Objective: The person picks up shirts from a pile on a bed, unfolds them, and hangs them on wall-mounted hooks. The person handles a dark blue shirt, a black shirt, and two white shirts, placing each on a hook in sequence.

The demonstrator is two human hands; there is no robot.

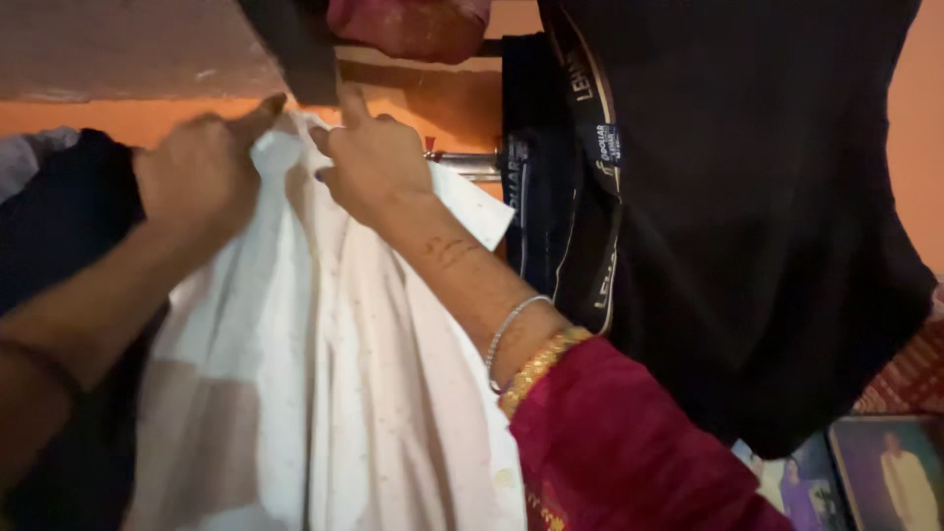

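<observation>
A white shirt (334,374) hangs down the middle of the view from a spot high on the orange wall. My left hand (202,167) grips its collar on the left side, fingers closed on the cloth. My right hand (374,162) holds the collar on the right side, index finger pointing up. Bangles and a dark red sleeve (619,452) cover my right wrist and forearm. The hook or hanger under the collar is hidden by my hands.
Dark clothes (767,216) hang close on the right, with banded dark garments (551,197) between them and the shirt. Another dark garment (69,236) hangs at the left. A reddish cloth (413,25) sits above. Framed pictures (885,472) stand at the lower right.
</observation>
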